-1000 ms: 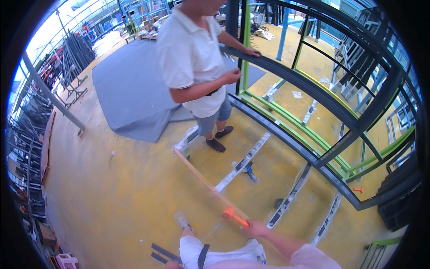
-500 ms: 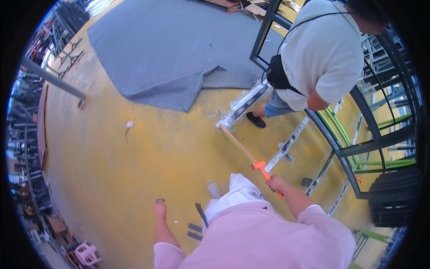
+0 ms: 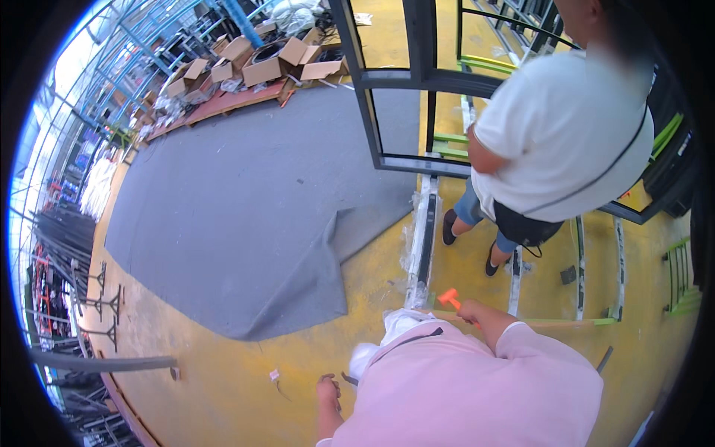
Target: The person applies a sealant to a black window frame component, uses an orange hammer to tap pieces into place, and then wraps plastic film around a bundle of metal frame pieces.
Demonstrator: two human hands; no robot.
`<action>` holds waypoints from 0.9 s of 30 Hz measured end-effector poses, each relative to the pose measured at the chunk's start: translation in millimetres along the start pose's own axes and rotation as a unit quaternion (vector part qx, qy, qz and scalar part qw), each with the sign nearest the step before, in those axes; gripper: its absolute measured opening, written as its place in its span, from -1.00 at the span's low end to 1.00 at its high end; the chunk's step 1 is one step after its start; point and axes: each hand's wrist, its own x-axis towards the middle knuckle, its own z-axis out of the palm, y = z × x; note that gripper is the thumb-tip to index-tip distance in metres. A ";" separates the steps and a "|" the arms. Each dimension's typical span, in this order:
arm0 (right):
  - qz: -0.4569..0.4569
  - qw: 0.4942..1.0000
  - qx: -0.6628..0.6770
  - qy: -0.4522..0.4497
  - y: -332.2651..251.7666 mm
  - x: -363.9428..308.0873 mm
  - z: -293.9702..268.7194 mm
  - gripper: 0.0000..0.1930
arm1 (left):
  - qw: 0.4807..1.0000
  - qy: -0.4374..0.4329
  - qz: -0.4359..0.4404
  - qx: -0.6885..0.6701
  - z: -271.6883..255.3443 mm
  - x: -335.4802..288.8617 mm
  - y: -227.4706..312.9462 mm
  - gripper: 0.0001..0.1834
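In my right hand (image 3: pixel 469 310) is an orange mallet (image 3: pixel 449 297), gripped by the handle with its head pointing forward and left. My left hand (image 3: pixel 328 389) hangs low beside my body, its fingers loosely bent and apart, with nothing seen in it. A dark strap end (image 3: pixel 348 378) shows close to that hand. Just ahead of the mallet, a long floor rail (image 3: pixel 425 237) with torn clear film runs away from me. A co-worker (image 3: pixel 558 141) in a white shirt stands beside a large dark window frame (image 3: pixel 395 162); their hands are hidden.
A grey mat (image 3: pixel 246 216) covers the floor ahead, its near corner folded over. Open cardboard boxes (image 3: pixel 264 68) sit on a reddish board at the back. More rails (image 3: pixel 515 281) lie around the co-worker's feet. A grey bar (image 3: pixel 112 363) juts in from the left.
My view has turned right and moved forward, bringing the boxes into sight. The mallet stays in my right hand. The co-worker now appears further to the right of the rail.
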 end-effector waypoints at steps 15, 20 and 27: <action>-0.114 0.911 0.335 0.213 -344.3 23.3 -220.8 -0.62 | 0.889 -0.234 0.322 0.225 312.5 202.6 635.9 -0.72; -0.060 0.862 0.423 0.274 -416.7 73.6 -295.0 -0.59 | 0.779 -0.363 0.409 0.307 471.9 170.7 803.0 -0.60; -0.151 0.759 0.533 0.343 -485.5 43.9 -429.8 -0.66 | 0.575 -0.353 0.679 0.290 620.2 -37.6 979.3 -0.38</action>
